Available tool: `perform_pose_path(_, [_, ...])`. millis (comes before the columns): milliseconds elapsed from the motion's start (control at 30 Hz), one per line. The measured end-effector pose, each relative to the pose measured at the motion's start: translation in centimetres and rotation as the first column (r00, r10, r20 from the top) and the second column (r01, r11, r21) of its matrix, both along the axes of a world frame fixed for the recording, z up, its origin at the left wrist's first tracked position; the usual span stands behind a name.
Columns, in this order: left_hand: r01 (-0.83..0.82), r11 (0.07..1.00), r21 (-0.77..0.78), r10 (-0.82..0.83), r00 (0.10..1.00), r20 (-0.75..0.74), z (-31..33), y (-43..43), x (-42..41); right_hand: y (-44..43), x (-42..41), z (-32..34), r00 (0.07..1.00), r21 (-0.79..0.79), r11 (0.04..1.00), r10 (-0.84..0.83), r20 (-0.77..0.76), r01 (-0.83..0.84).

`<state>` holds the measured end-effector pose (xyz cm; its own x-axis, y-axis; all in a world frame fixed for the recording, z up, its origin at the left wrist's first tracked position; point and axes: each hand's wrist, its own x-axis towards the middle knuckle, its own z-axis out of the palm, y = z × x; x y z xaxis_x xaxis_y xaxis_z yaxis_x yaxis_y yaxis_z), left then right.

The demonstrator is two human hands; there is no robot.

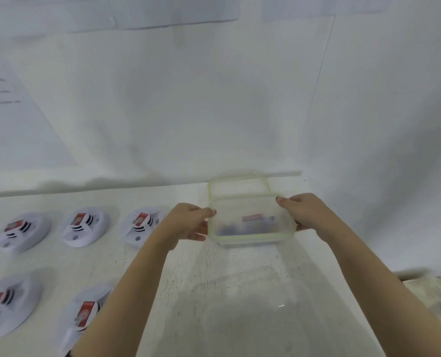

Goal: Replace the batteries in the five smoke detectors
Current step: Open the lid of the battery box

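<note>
The left hand (188, 222) and right hand (304, 212) are gripping the clear container (250, 238) by its ends at the far edge of the tabletop (240, 292), the smoke detectors (139, 225) lying off to its left, nearer the left hand

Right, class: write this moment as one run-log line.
left hand: grips clear green-rimmed plastic box, left end | right hand: grips right end | contents: blurred | five white round smoke detectors: on white table, untouched
</note>
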<state>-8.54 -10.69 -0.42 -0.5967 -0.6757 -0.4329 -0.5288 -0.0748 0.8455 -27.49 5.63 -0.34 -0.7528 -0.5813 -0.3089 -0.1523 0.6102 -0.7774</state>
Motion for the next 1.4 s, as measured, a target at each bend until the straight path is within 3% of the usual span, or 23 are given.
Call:
perform_pose_path(167, [-0.069,0.982,0.177,0.101,0.979,-0.178,-1.2,2.2,2.1,2.8,1.3,-0.6,0.98,-0.104,0.992,-0.056,0.191,0.077])
perform_pose_path(467, [-0.141,0.899,0.415,0.251,0.941,-0.225,-2.1,4.4,3.5,5.8,1.7,-1.5,0.796,-0.248,0.956,0.026,0.605,0.157])
perform_pose_path(633, [-0.127,0.842,0.524,0.314,0.906,-0.285,-2.6,4.8,3.4,5.7,2.0,-1.5,0.713,-0.325,0.917,0.067,0.698,0.231])
perform_pose_path(800, [-0.154,0.937,0.314,0.262,0.904,-0.338,-2.5,4.3,2.6,5.2,1.9,-0.9,0.908,-0.305,0.947,0.035,0.417,0.103])
perform_pose_path(933, [-0.106,0.958,0.265,0.206,0.901,-0.383,-2.3,4.0,2.7,5.9,2.4,-0.4,0.924,-0.008,1.0,-0.002,0.382,0.006])
perform_pose_path(1000, [-0.062,0.974,0.217,0.145,0.908,-0.392,-2.0,3.9,2.4,5.8,2.8,0.0,0.913,0.04,0.999,0.009,0.408,-0.027])
perform_pose_path(1200, [0.008,0.995,-0.097,-0.023,0.987,-0.158,-1.8,4.0,1.6,4.9,2.5,0.1,0.916,-0.188,0.977,-0.017,0.4,0.1])
perform_pose_path(1300, [0.071,0.991,-0.113,-0.081,0.993,-0.088,-1.8,4.4,1.2,4.5,2.7,-0.9,0.925,-0.312,0.943,0.011,0.379,0.117])
perform_pose_path(1400, [0.09,0.994,-0.057,-0.096,0.99,-0.105,-1.7,4.6,0.7,4.1,2.9,-1.1,0.923,-0.315,0.945,0.043,0.382,0.087])
